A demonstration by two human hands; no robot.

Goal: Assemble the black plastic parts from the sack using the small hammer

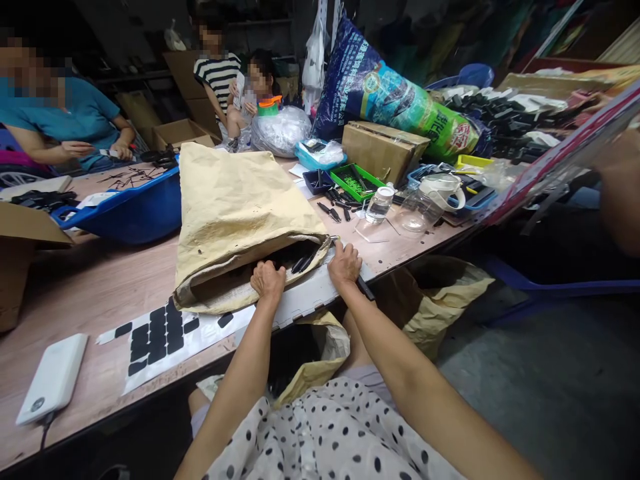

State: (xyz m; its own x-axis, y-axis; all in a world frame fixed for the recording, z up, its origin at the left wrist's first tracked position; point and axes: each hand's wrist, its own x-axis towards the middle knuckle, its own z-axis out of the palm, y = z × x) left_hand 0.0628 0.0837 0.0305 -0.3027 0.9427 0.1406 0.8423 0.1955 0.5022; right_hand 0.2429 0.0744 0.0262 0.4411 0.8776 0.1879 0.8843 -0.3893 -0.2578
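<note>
A large tan paper sack (235,207) lies on its side on the wooden tabletop (100,287), its mouth at the near edge. The left hand (269,280) is closed on the lower lip of the mouth. The right hand (344,263) curls its fingers over the upper lip. Slim black plastic pieces (303,262) show just inside, so the sack seems still loaded and little looks emptied. A second tan sack (320,353) gapes below the edge, in the lap.

A white sheet of black pads (160,333) and a white power bank (53,377) lie to the left, with a blue plastic tub (135,210) behind. Further off are a green tray (355,180), cardboard boxes and seated people in a dim, cluttered workroom.
</note>
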